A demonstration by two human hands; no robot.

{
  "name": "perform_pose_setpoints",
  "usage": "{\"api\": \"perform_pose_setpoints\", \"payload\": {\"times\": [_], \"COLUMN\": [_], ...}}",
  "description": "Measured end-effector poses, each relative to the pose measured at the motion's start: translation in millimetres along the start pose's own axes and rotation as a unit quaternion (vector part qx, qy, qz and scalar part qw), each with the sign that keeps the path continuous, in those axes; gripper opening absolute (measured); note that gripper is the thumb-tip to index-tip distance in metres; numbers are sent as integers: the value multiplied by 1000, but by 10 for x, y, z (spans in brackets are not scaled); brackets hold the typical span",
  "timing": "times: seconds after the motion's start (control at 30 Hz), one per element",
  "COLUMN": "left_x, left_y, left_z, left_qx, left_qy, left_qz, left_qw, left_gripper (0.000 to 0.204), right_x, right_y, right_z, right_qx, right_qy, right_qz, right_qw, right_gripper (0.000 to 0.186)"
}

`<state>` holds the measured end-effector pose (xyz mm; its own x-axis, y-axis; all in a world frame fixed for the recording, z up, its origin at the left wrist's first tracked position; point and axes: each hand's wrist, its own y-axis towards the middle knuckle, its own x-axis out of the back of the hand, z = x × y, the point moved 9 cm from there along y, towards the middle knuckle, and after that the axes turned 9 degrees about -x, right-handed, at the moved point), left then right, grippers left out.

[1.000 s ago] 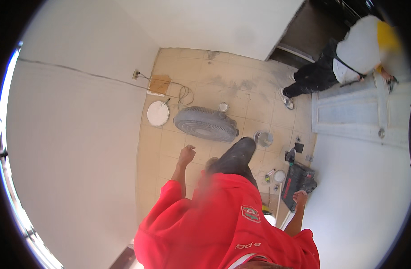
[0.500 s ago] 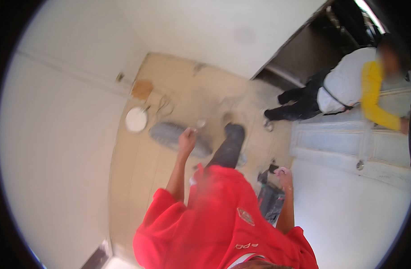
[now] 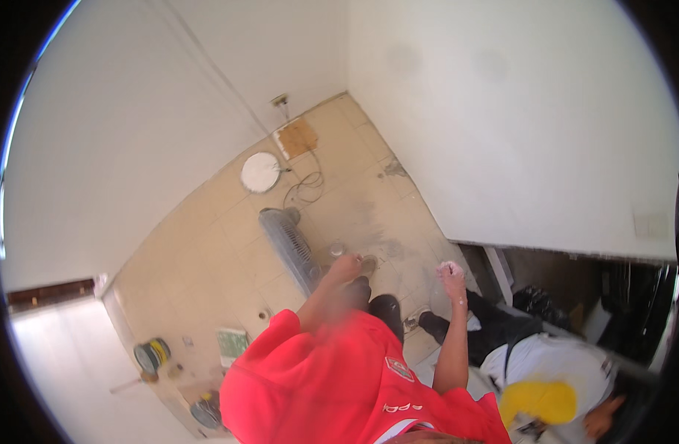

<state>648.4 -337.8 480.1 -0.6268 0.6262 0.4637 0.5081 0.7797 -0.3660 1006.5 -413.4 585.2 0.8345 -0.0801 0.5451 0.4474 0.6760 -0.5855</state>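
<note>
Curled into a closed fist, my left hand (image 3: 344, 268) is over the floor near a long grey slatted appliance (image 3: 291, 240), perhaps a fan. Whatever its fingers hold, if anything, is hidden. A small pale round object (image 3: 337, 250) lies just beyond that hand. My right hand (image 3: 451, 278) is raised out to the right, its fingers curled in and coated with whitish-pink smears. I cannot make out whether anything is inside it. Below it in the picture are the dark-trousered legs of a co-worker.
A co-worker in a white top with yellow sleeves (image 3: 550, 370) bends at the lower right. A round white-topped container (image 3: 261, 172), brown board (image 3: 298, 138) and loose cable (image 3: 310, 185) lie by the far wall. A yellow-banded bucket (image 3: 152, 357) and green-white box (image 3: 233, 345) are at left.
My view has turned right, toward the far corner. The co-worker now appears lower in the picture. The black case beside my right hand has left view, and buckets at left have come into view.
</note>
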Motion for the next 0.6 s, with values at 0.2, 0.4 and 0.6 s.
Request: {"api": "perform_pose_setpoints", "payload": {"times": [0.2, 0.4, 0.6], "left_x": [-888, -1372, -603], "left_y": [245, 515, 1388], "left_z": [523, 345, -127], "left_qx": [43, 130, 152], "left_qy": [21, 92, 80], "left_qz": [72, 162, -42], "left_qw": [996, 974, 984], "left_gripper": [40, 52, 48], "right_x": [-247, -190, -706], "right_y": [662, 1118, 2746], "right_z": [-292, 420, 475], "right_qx": [76, 125, 238], "right_qy": [-174, -321, -412], "right_qz": [61, 84, 175], "right_qw": [980, 935, 862], "right_gripper": [26, 32, 33]}}
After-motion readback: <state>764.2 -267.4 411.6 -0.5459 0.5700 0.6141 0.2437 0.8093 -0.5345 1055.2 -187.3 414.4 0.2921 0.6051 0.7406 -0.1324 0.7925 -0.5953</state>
